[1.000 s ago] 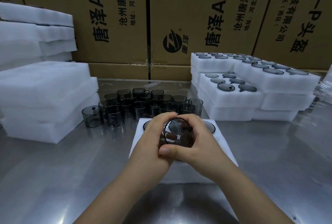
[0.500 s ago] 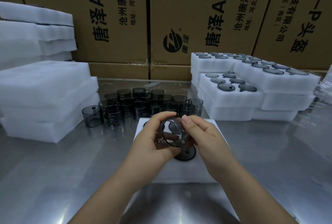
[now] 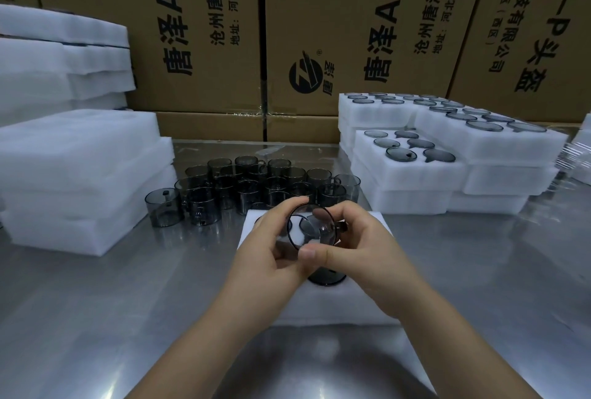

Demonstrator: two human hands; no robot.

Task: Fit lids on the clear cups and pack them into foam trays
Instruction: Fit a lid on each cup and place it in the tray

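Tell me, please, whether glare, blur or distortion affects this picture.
Head view: wide-angle distortion tilts the cardboard boxes outward; soft glare patches lie on the steel table; the cup, gripped by the left hand and right hand, looks slightly soft.

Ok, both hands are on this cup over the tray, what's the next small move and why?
Probably lower the held cup into the foam tray next to the seated cup: left hand and right hand hold it tilted just above the tray.
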